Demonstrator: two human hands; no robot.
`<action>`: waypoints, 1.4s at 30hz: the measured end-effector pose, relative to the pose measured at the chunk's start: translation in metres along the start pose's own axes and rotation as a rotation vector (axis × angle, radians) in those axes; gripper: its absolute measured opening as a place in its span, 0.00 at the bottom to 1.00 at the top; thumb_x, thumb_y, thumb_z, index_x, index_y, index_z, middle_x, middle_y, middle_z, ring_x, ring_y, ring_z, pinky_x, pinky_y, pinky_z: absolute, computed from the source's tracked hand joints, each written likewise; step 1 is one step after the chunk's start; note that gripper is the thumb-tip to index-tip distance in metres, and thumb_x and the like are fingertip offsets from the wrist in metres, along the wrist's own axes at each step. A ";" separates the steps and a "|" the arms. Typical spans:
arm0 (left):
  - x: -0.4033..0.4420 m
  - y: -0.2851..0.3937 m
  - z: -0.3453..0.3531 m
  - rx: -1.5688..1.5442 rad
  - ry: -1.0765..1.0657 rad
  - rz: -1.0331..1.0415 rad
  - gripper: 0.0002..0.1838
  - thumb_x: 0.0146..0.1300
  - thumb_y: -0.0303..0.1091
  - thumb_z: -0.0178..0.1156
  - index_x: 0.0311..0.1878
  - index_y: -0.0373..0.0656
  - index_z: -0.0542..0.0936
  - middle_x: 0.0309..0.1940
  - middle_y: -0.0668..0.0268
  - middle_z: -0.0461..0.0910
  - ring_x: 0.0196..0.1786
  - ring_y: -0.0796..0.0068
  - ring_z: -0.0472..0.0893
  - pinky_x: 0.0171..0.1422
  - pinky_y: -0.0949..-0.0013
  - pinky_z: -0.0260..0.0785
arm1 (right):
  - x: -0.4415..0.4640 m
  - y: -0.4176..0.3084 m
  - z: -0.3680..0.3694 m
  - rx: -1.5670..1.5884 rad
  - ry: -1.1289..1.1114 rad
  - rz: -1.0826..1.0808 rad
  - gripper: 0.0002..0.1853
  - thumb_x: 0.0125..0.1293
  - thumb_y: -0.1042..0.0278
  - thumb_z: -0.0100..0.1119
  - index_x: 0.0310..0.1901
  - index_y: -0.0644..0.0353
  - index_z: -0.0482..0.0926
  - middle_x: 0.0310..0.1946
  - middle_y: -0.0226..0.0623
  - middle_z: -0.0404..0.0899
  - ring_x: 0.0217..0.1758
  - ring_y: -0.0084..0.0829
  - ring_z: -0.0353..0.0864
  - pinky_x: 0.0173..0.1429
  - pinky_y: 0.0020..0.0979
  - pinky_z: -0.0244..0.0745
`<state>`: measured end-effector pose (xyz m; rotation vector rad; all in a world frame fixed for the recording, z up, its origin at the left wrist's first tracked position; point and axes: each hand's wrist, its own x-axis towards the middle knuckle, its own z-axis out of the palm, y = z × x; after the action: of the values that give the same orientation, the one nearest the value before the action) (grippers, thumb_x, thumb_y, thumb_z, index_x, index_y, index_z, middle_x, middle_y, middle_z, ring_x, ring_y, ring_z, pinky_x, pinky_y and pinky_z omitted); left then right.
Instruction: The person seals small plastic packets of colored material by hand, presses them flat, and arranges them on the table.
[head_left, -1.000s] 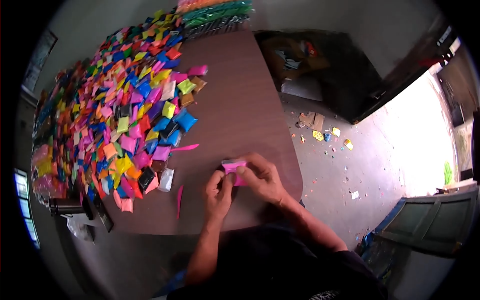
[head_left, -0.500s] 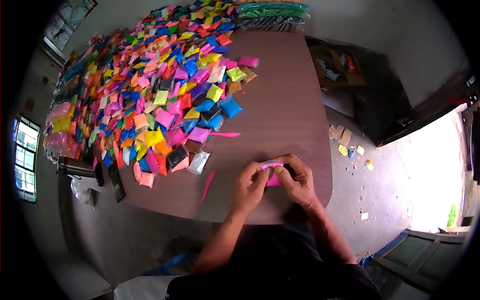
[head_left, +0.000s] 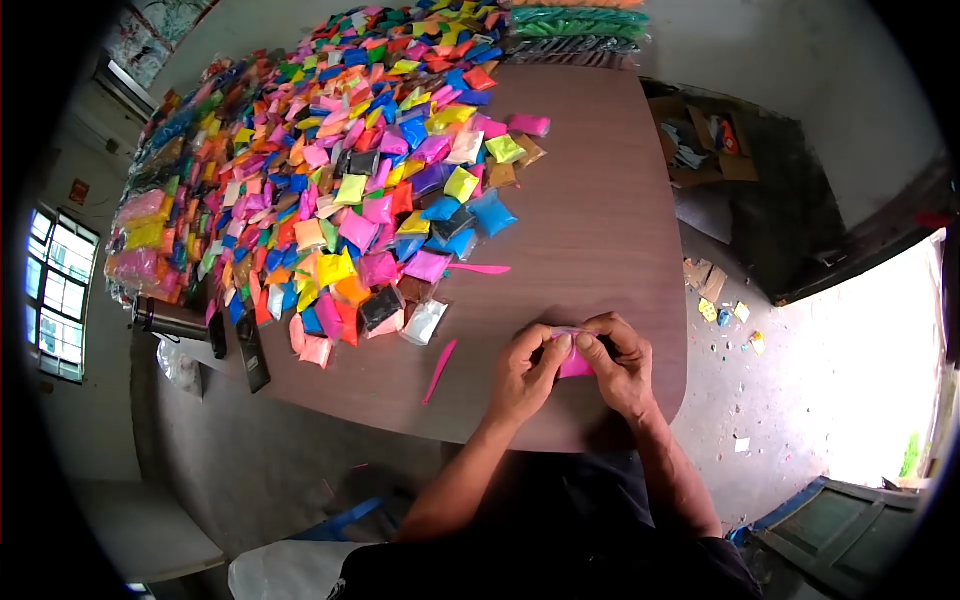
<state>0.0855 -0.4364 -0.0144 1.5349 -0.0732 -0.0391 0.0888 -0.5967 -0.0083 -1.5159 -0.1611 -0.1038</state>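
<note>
At counter [head_left: 590, 220], near right | left hand [head_left: 525, 375] and right hand [head_left: 622, 372] curled closed, pinching pink bag [head_left: 576, 367] between them by its far edge | pink tool [head_left: 440, 372] to their left | bag pile [head_left: 350, 189] farther left

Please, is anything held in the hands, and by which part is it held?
A pink packet, pinched near its far edge by the left hand and the right hand.
</note>
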 end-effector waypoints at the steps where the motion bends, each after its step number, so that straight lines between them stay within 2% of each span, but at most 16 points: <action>1: -0.001 -0.003 -0.002 0.035 0.020 -0.003 0.09 0.75 0.34 0.61 0.40 0.38 0.82 0.27 0.76 0.75 0.29 0.89 0.70 0.33 0.77 0.61 | 0.000 -0.001 0.001 -0.014 -0.015 0.008 0.06 0.72 0.74 0.66 0.45 0.67 0.84 0.39 0.33 0.82 0.43 0.21 0.79 0.47 0.25 0.75; 2: -0.002 -0.005 -0.003 0.069 0.039 -0.007 0.11 0.75 0.35 0.62 0.38 0.37 0.80 0.27 0.73 0.76 0.31 0.86 0.71 0.35 0.75 0.64 | 0.000 0.001 0.002 -0.012 -0.017 0.007 0.06 0.72 0.74 0.66 0.45 0.67 0.84 0.39 0.33 0.82 0.43 0.21 0.79 0.47 0.25 0.75; 7: -0.002 -0.003 0.002 -0.009 0.090 0.024 0.11 0.75 0.35 0.62 0.38 0.37 0.80 0.26 0.73 0.75 0.31 0.87 0.71 0.34 0.75 0.64 | -0.001 0.001 0.000 -0.018 -0.057 0.105 0.07 0.73 0.73 0.65 0.47 0.67 0.84 0.41 0.33 0.83 0.43 0.20 0.80 0.48 0.25 0.76; 14: 0.002 0.007 0.005 0.178 -0.044 0.088 0.10 0.75 0.35 0.62 0.41 0.36 0.81 0.25 0.69 0.77 0.29 0.82 0.72 0.33 0.72 0.64 | 0.000 0.006 -0.003 0.138 0.040 0.013 0.06 0.74 0.73 0.64 0.47 0.66 0.84 0.41 0.33 0.83 0.44 0.20 0.80 0.50 0.25 0.76; 17: 0.002 0.002 0.003 0.157 0.001 0.119 0.11 0.75 0.35 0.62 0.40 0.36 0.81 0.24 0.67 0.76 0.28 0.79 0.71 0.33 0.71 0.63 | -0.001 0.005 0.000 0.110 0.032 0.026 0.08 0.75 0.71 0.63 0.47 0.66 0.83 0.42 0.34 0.83 0.43 0.21 0.80 0.49 0.25 0.76; 19: 0.002 0.001 0.002 0.143 0.012 0.138 0.11 0.75 0.35 0.62 0.40 0.36 0.80 0.24 0.67 0.75 0.28 0.79 0.71 0.33 0.70 0.63 | -0.001 0.005 0.001 -0.056 0.021 0.025 0.10 0.76 0.68 0.62 0.48 0.67 0.82 0.41 0.34 0.83 0.43 0.22 0.79 0.48 0.26 0.76; 22: 0.001 0.001 0.004 0.151 0.035 0.150 0.11 0.74 0.35 0.63 0.38 0.36 0.80 0.23 0.68 0.75 0.28 0.80 0.71 0.32 0.70 0.64 | -0.003 -0.001 0.003 -0.020 -0.004 0.114 0.12 0.76 0.65 0.61 0.49 0.67 0.82 0.39 0.33 0.82 0.42 0.22 0.79 0.47 0.26 0.75; 27: -0.001 0.007 0.009 0.123 0.004 0.114 0.12 0.71 0.35 0.66 0.36 0.36 0.80 0.23 0.70 0.74 0.26 0.81 0.70 0.31 0.71 0.64 | -0.005 0.001 -0.003 0.005 0.040 0.058 0.10 0.78 0.68 0.59 0.47 0.68 0.82 0.40 0.28 0.82 0.43 0.19 0.77 0.50 0.24 0.74; 29: 0.000 0.013 0.009 0.115 -0.076 0.118 0.10 0.71 0.33 0.64 0.36 0.36 0.79 0.23 0.75 0.73 0.28 0.89 0.69 0.30 0.75 0.60 | -0.005 0.005 -0.004 0.066 0.093 0.076 0.08 0.77 0.71 0.60 0.46 0.67 0.82 0.40 0.29 0.82 0.44 0.19 0.78 0.51 0.23 0.73; 33: 0.001 0.000 0.002 0.168 -0.100 0.092 0.09 0.71 0.33 0.64 0.39 0.36 0.81 0.24 0.75 0.76 0.30 0.88 0.71 0.32 0.76 0.62 | -0.005 0.006 -0.002 0.102 0.091 0.099 0.09 0.76 0.69 0.62 0.50 0.66 0.82 0.41 0.30 0.82 0.44 0.18 0.79 0.49 0.23 0.75; 35: 0.002 -0.008 0.000 0.148 -0.033 0.139 0.09 0.72 0.33 0.65 0.41 0.35 0.82 0.26 0.74 0.78 0.30 0.88 0.73 0.34 0.77 0.65 | -0.004 -0.002 0.001 0.130 0.063 0.107 0.09 0.76 0.70 0.61 0.51 0.66 0.81 0.42 0.30 0.82 0.44 0.18 0.79 0.49 0.23 0.76; 42: 0.003 0.015 0.003 0.143 -0.047 0.093 0.11 0.72 0.36 0.66 0.41 0.36 0.82 0.26 0.75 0.78 0.30 0.87 0.72 0.34 0.77 0.65 | -0.003 0.002 -0.003 0.169 0.043 0.085 0.10 0.76 0.71 0.62 0.53 0.67 0.82 0.43 0.29 0.82 0.46 0.19 0.79 0.51 0.23 0.75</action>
<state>0.0882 -0.4394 0.0013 1.6715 -0.1876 0.0044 0.0861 -0.5994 -0.0109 -1.3491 -0.0688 -0.0532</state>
